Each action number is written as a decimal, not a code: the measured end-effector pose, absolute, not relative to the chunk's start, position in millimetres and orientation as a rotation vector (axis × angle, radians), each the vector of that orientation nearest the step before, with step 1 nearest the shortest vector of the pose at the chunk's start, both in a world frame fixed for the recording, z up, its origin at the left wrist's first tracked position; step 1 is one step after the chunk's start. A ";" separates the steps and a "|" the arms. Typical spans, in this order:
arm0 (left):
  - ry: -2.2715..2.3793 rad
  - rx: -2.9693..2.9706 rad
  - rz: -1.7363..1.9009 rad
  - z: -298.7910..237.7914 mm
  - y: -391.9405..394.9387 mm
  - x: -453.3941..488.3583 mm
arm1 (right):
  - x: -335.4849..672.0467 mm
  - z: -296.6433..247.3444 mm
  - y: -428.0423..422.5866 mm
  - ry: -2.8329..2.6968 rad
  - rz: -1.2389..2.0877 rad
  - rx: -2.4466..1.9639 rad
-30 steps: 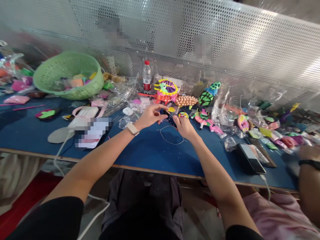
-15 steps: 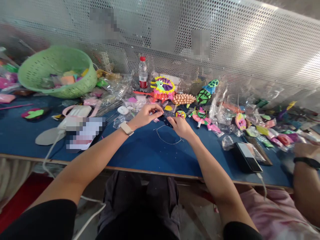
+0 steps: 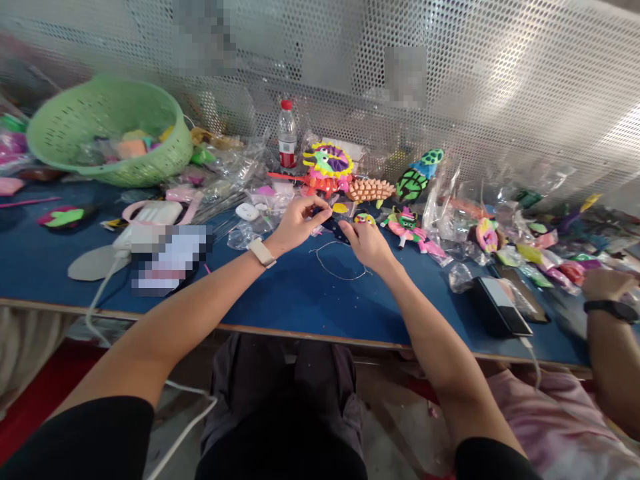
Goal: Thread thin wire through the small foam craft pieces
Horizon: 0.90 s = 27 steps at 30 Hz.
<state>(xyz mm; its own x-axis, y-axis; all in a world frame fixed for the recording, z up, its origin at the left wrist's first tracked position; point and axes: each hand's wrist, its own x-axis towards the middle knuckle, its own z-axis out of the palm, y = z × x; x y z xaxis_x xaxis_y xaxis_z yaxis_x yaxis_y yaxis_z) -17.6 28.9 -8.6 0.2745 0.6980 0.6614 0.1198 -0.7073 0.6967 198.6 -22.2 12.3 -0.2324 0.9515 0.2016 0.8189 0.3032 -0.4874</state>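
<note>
A small dark piece (image 3: 335, 227) sits between two bare hands over a blue counter (image 3: 300, 303). The left hand (image 3: 298, 225) pinches one end; the right hand (image 3: 369, 245) grips the other, thumb on top. It looks light, probably thin, best held by its edges. Colourful figures (image 3: 371, 191) crowd behind; more room lies toward the front edge.

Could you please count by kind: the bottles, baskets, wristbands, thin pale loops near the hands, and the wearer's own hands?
Bottle: 1
Basket: 1
Wristbands: 2 (cream band, black band)
Thin pale loop: 1
Wearer's hands: 2 (left hand, right hand)
Total: 7
</note>
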 end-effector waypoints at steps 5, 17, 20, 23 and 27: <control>0.704 2.085 1.472 -11.4 25.9 -14.4 | 205.1 14.9 -22.7 -2.189 0.396 -1.489; 0.799 2.191 1.410 -3.2 16.2 -13.4 | 210.9 8.1 -16.6 -2.135 0.230 -1.576; 0.804 2.372 1.384 -4.1 18.3 -16.1 | 211.3 8.4 -15.7 -2.149 0.189 -1.600; 0.777 2.542 1.323 -7.6 20.2 -17.7 | 211.7 9.1 -15.1 -2.166 0.178 -1.642; 0.750 2.597 1.308 -10.3 20.0 -18.3 | 211.0 9.3 -14.9 -2.181 0.157 -1.642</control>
<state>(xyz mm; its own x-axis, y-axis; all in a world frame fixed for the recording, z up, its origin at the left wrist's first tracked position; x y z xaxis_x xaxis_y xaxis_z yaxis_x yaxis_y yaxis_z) -18.3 20.0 -10.3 0.4980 0.4902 0.7153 0.3700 -0.8661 0.3360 211.0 -14.9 9.3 -0.2266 0.9414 0.2498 0.8958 0.3021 -0.3260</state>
